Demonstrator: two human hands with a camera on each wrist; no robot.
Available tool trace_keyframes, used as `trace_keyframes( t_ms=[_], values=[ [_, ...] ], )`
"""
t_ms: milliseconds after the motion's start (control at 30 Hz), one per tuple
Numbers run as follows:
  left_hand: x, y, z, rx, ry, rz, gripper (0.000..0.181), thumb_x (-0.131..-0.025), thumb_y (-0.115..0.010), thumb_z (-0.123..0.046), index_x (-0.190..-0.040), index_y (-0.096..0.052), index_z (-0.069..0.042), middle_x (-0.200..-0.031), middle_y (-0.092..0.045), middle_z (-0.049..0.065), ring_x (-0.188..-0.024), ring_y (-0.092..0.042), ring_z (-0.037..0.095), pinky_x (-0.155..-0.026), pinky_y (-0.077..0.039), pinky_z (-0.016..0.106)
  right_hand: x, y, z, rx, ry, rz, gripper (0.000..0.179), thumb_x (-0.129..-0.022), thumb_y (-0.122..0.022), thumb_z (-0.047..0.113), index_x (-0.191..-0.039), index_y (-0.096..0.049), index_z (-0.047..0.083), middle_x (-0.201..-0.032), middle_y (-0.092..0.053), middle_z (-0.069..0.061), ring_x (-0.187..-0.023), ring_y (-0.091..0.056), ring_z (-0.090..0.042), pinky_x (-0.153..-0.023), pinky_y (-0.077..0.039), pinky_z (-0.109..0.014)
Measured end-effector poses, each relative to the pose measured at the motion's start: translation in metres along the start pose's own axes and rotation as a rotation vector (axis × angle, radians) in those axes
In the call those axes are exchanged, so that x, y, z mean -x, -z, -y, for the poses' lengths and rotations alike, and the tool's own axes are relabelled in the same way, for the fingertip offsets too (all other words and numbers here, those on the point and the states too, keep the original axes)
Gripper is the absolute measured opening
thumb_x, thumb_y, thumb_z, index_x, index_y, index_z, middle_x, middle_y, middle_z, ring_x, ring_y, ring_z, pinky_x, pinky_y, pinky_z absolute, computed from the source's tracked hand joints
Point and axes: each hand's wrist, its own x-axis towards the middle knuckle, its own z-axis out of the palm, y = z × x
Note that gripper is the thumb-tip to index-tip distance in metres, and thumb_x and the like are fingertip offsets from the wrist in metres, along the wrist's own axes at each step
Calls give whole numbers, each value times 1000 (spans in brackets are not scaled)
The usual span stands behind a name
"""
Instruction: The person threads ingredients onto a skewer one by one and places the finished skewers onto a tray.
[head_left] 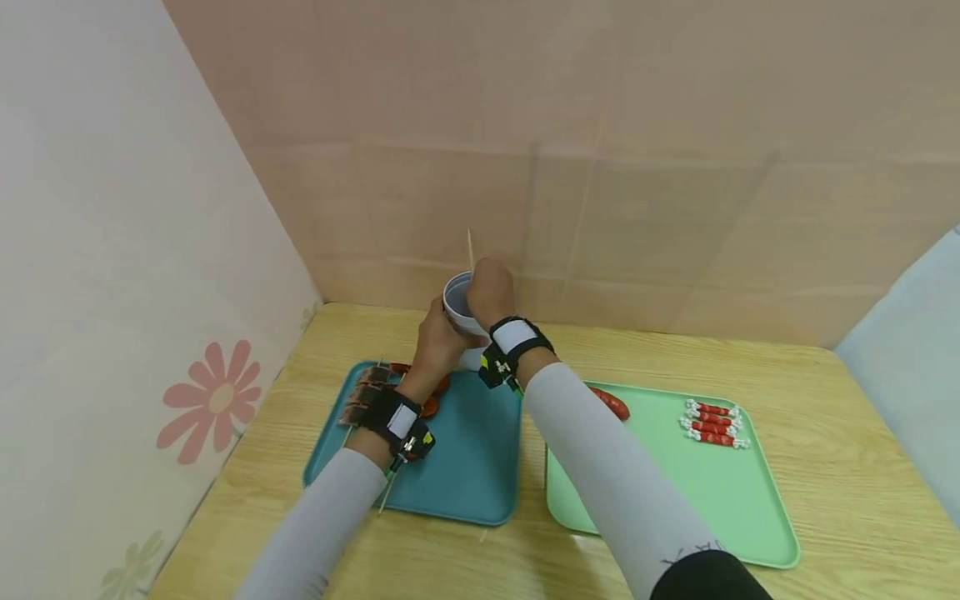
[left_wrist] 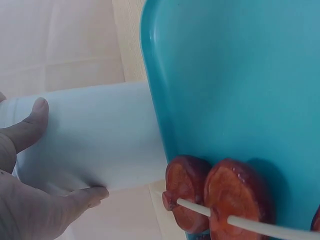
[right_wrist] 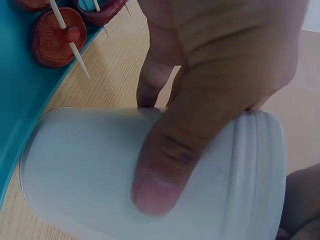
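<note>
My left hand (head_left: 442,337) grips the outside of a white cup (left_wrist: 105,135); its thumb lies along the cup wall in the right wrist view. The cup is tilted, with its mouth (head_left: 456,293) toward me, beside the far edge of the blue tray (head_left: 480,467). At the mouth is my right hand (head_left: 491,292), its fingers curled and partly hidden by the rim. A thin bamboo skewer (head_left: 470,248) sticks up from that hand, its lower part out of sight. Reddish-brown round slices (left_wrist: 235,195) threaded on a skewer lie in the blue tray, below my left hand.
Skewered dark brown pieces (head_left: 367,392) lie at the blue tray's left side. On the right, a light green tray (head_left: 675,500) holds a red sausage (head_left: 611,403) and several small red pieces with white ends (head_left: 712,423). A brown-covered wall (head_left: 600,208) stands behind the wooden table (head_left: 847,417).
</note>
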Motion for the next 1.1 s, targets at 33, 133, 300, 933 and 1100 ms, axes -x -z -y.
trace_keyframes(
  t_ms=[33,133,300,933,1100],
  values=[
    [0,0,0,-2,0,-1,99,-76,-90,-10,-156,-32,-7,-148,-51,17,-134,-53,37,-112,-46,52,0,0,-1,5,6,-10,17,-96,-52,-3,-91,-67,-9,-93,-69,-26,-91,-70,-40,-82,-59,-48],
    [2,0,0,-5,3,-5,98,-76,-90,-10,-156,-32,-6,-149,-51,18,-134,-53,38,-112,-47,53,0,0,-3,12,17,-16,18,-97,-51,-3,-90,-66,-9,-91,-69,-26,-89,-69,-39,-82,-58,-48],
    [2,1,2,11,19,3,98,-76,-90,-9,-155,-32,-3,-149,-50,20,-134,-52,40,-110,-48,53,0,4,-5,8,32,-32,20,-95,-55,-5,-76,-61,-2,-74,-61,-16,-71,-62,-29,-68,-54,-41],
    [37,48,-20,-91,-441,-223,70,-95,-71,-22,-155,-41,-1,-152,-53,17,-140,-53,31,-115,-46,44,49,116,8,-837,173,-176,17,-94,-71,1,-107,-69,-11,-101,-74,-24,-88,-77,-20,-79,-63,-30],
    [66,45,-38,-353,-815,-337,46,-86,-79,-7,-130,-69,1,-110,-73,18,-101,-71,33,-88,-61,43,91,121,-2,-953,211,-23,17,-94,-70,-1,-107,-68,-12,-103,-76,-18,-93,-77,-22,-82,-63,-37]
  ],
)
